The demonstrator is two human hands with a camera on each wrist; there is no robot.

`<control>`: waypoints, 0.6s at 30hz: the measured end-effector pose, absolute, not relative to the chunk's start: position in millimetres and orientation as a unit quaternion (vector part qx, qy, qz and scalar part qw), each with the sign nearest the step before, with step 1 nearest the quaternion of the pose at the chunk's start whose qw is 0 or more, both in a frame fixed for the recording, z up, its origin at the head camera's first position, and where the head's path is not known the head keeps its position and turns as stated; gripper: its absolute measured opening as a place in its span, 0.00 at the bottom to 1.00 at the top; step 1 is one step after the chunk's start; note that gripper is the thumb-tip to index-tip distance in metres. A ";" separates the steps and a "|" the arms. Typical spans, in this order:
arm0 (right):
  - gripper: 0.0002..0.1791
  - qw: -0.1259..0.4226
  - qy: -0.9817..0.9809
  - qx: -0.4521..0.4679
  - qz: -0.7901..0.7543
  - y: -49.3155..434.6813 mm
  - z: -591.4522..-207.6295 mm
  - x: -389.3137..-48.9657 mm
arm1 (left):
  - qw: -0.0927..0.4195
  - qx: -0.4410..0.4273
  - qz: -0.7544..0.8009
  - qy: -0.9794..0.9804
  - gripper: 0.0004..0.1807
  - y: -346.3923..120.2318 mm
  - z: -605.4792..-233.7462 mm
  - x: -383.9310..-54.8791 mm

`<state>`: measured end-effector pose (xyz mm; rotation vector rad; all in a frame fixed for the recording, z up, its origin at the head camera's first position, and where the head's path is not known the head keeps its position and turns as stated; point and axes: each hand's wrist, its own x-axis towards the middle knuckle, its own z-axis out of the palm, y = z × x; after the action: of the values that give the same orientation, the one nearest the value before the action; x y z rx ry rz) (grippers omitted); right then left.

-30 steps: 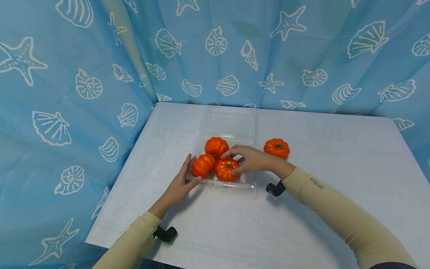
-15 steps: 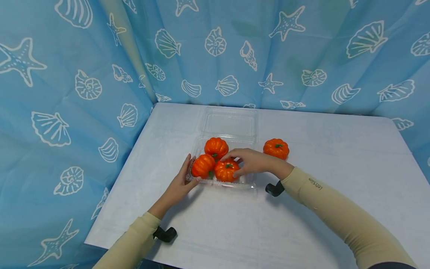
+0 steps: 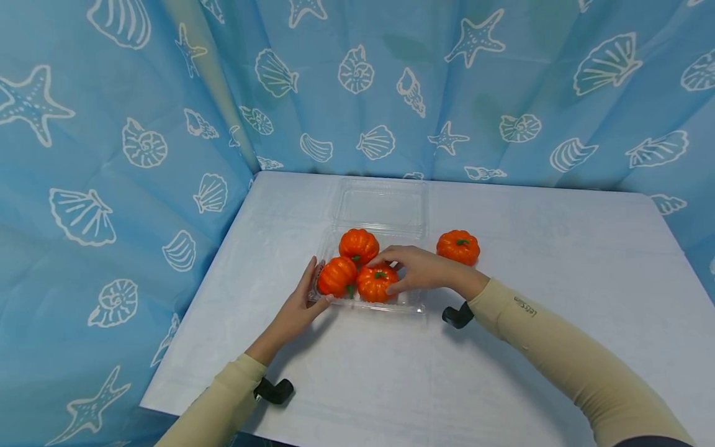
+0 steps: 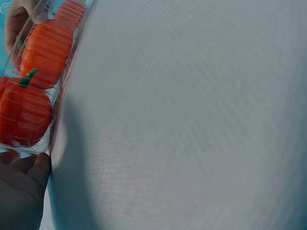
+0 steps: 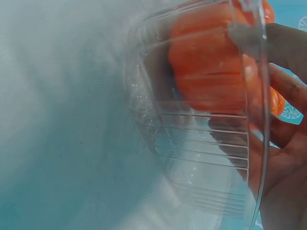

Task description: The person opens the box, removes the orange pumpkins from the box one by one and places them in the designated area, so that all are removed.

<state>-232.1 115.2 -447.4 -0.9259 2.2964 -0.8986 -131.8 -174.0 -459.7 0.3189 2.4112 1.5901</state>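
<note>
A clear plastic clamshell container lies on the table with its lid folded back, holding three small orange pumpkins with green stems. My left hand holds its near left corner, fingers along the side wall and thumb at the front rim. Over the front right pumpkin, my right hand grips with thumb and fingers on either side. In the right wrist view, that pumpkin shows through the clear wall. The front left pumpkin and the back pumpkin sit close against it.
Outside the container, to its right, a fourth orange pumpkin rests on the table, just beyond my right wrist. The transparent lid lies flat behind the container. White cloth covers the table; a blue shell-patterned curtain hangs behind and at left.
Both hands, the container and the pumpkins hold the same positions relative to one another. Only a slight shift of the whole head view shows.
</note>
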 end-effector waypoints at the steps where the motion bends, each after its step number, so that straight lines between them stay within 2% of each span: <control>1: 0.31 0.248 0.845 -0.341 -0.330 115.5 -447.3 -232.0 | 0.118 0.108 0.544 0.823 0.48 -174.0 -459.5 -131.6; 18: 0.31 0.207 0.848 -0.335 -0.354 135.4 -443.7 -232.7 | 0.115 0.109 0.548 0.821 0.48 -174.5 -459.1 -130.6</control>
<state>-232.7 135.4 -443.7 -0.9342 2.3620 -0.9874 -130.6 -174.5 -459.1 0.3182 2.4066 1.6059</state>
